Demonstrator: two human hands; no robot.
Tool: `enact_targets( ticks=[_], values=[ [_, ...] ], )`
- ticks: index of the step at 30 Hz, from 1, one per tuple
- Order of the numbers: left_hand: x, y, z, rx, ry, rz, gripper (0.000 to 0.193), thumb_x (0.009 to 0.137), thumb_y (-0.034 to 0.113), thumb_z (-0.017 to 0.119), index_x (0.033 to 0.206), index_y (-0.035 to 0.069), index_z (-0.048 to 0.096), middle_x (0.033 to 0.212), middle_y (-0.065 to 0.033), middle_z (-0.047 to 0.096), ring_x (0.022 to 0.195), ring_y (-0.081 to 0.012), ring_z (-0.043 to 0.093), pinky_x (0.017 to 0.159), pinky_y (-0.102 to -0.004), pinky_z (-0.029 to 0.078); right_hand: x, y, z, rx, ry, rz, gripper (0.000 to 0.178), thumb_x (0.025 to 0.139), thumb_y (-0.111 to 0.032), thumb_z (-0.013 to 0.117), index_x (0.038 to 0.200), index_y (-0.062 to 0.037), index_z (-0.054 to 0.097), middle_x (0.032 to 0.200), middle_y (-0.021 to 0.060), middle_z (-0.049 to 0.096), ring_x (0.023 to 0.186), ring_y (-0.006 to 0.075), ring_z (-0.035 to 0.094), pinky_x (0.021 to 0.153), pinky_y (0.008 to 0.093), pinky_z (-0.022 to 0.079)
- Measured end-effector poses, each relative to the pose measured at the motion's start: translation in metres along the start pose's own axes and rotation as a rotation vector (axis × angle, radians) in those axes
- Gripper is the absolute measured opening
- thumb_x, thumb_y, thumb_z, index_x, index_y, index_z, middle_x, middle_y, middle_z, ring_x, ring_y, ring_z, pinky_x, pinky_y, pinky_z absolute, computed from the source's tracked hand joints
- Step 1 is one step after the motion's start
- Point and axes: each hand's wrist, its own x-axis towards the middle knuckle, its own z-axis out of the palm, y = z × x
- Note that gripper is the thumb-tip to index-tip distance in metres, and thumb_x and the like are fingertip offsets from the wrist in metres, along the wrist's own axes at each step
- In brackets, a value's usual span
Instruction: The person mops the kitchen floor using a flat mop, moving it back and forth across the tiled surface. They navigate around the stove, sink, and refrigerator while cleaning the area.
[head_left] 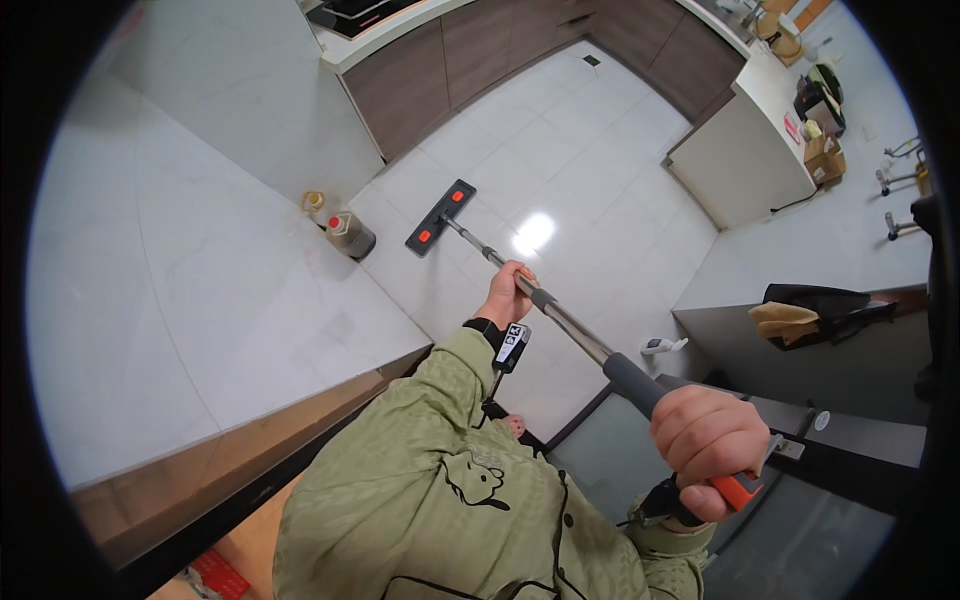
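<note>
Both hands grip a flat mop (560,320): left hand (508,293) mid-pole, right hand (708,440) near the orange end. Its head (440,217) lies on white floor tiles (580,150) near two bottles (340,225).

Flat mop (560,320): one unit, long metal pole running diagonally from lower right to upper left. Rectangular head (440,217) is dark grey with two orange-red clips on top, lying flat on the white tiled floor (590,160), close to the wall base. Pole is silver along its middle, with a grey foam grip (632,381) near the upper end and an orange end cap (740,489). Pole is tilted, its head end lowest.
</note>
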Motion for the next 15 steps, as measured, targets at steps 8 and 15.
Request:
enact_targets(
  ticks=[8,15],
  values=[
    [0.02,0.035,-0.008,0.17,0.092,0.112,0.021,0.087,0.013,0.051,0.068,0.006,0.045,0.063,-0.007,0.049,0.06,-0.0194,0.049,0.059,-0.0324,0.044,-0.016,0.016,0.017,-0.058,0.248,0.02,0.022,0.07,-0.016,0.066,0.06,-0.0038,0.051,0.055,0.0065,0.053,0.051,0.0221,0.051,0.061,0.0383,0.046],
    [0.053,0.128,-0.035,0.228,0.118,0.218,0.019,0.087,0.015,0.054,0.072,0.003,0.052,0.064,-0.0109,0.054,0.062,-0.0233,0.053,0.059,-0.0369,0.047,-0.003,0.081,0.028,-0.054,0.106,0.033,0.012,0.072,-0.011,0.062,0.068,-0.0026,0.054,0.066,0.0081,0.056,0.064,0.025,0.056,0.08,0.0471,0.048]
  ],
)
